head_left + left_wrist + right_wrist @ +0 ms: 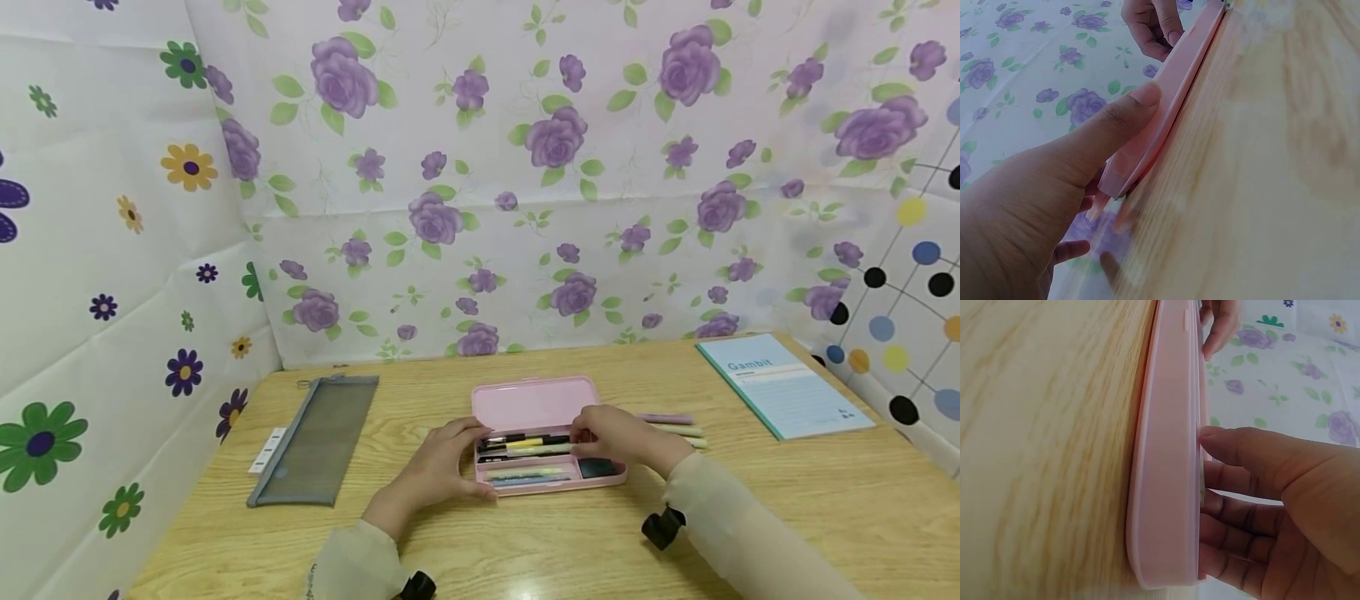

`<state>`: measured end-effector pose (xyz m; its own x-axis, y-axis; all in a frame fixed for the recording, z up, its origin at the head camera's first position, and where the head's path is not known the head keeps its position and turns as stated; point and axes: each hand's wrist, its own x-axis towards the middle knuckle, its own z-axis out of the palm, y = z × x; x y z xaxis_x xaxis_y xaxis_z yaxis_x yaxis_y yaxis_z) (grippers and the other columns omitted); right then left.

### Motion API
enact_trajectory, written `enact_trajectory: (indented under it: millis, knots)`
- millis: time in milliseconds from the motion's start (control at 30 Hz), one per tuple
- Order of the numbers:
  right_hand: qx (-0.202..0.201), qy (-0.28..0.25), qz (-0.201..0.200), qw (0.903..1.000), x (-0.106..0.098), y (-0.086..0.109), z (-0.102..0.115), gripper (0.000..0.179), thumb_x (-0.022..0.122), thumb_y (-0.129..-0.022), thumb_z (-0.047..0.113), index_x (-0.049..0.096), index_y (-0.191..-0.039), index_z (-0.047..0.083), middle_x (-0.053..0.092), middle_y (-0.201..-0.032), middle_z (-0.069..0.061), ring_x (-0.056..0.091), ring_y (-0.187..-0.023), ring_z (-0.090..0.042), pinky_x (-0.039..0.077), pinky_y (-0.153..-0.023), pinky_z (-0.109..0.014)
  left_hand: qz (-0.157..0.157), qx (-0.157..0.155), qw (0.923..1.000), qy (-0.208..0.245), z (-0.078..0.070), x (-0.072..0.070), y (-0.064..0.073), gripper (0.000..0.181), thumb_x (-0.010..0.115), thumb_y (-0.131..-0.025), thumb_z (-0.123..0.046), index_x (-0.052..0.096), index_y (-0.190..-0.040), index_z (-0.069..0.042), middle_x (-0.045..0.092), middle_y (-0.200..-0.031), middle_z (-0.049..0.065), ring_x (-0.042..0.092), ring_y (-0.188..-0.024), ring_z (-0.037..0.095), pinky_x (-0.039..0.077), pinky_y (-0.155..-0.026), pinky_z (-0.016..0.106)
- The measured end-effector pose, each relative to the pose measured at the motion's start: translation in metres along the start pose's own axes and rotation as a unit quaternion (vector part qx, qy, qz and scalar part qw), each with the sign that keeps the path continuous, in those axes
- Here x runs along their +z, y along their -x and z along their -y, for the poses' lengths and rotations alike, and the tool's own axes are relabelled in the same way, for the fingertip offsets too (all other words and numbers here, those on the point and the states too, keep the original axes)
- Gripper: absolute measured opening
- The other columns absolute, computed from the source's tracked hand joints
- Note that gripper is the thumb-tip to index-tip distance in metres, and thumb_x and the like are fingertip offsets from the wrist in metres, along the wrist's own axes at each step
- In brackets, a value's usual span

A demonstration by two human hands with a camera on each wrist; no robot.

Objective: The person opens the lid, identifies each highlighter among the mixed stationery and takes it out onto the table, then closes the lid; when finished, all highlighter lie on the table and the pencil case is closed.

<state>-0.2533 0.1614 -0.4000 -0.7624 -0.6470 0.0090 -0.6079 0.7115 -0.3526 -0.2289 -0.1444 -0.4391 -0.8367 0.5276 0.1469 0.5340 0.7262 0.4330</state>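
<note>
An open pink pencil case [536, 406] lies on the table, its lid tipped back. My left hand [441, 465] grips the case's left end; in the left wrist view the thumb [1146, 95] lies against the pink front wall. My right hand [618, 435] reaches in over the right end, fingertips pinching the end of a pale green pen [557, 449]. Its fingertips are partly hidden behind the case wall [1166, 462] in the right wrist view. Several dark and yellow pens [525, 443] fill the back compartment. Pastel sticks [528, 479] and a dark block [597, 467] occupy the front.
A grey mesh zip pouch [321, 442] lies to the left, partly over a white card-like piece [266, 454]. Several pastel pens [678, 431] rest just right of the case, behind my right wrist. A blue notebook [783, 387] sits at the back right, near the patterned cloth wall.
</note>
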Motion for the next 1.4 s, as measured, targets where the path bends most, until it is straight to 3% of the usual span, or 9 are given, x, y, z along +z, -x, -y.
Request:
enact_trajectory:
  millis: [333,767,1400]
  knots:
    - [-0.028,0.008,-0.019,0.9994,0.0,-0.001,-0.001,0.01,0.07,-0.088,0.019,0.064,-0.08,0.017,0.053,-0.075,0.007,0.044,-0.065,-0.002,0.041,-0.058,-0.018,-0.006,0.003,1.0,0.002,0.0,0.0,-0.001,0.093,0.077,-0.065,-0.063,0.049,-0.141,-0.019,0.044,-0.148,0.004,0.04,-0.138,0.03,0.031,-0.113,0.056]
    - [-0.009,-0.058,0.009,0.9982,0.0,-0.002,-0.004,0.008,0.068,-0.089,0.015,0.064,-0.082,0.016,0.059,-0.073,0.008,0.048,-0.063,-0.001,0.045,-0.058,-0.018,-0.003,0.006,1.0,0.003,0.0,0.0,-0.001,0.093,0.076,-0.065,-0.064,0.048,-0.142,-0.019,0.043,-0.148,0.003,0.04,-0.137,0.03,0.031,-0.112,0.057]
    - [-0.027,-0.017,-0.016,0.9994,-0.02,0.007,-0.001,0.007,0.068,-0.088,0.012,0.067,-0.082,0.014,0.06,-0.075,0.008,0.047,-0.064,0.0,0.044,-0.059,-0.018,0.0,0.004,1.0,-0.002,0.002,0.0,0.0,0.093,0.075,-0.065,-0.065,0.048,-0.142,-0.019,0.043,-0.148,0.004,0.04,-0.137,0.03,0.032,-0.112,0.055]
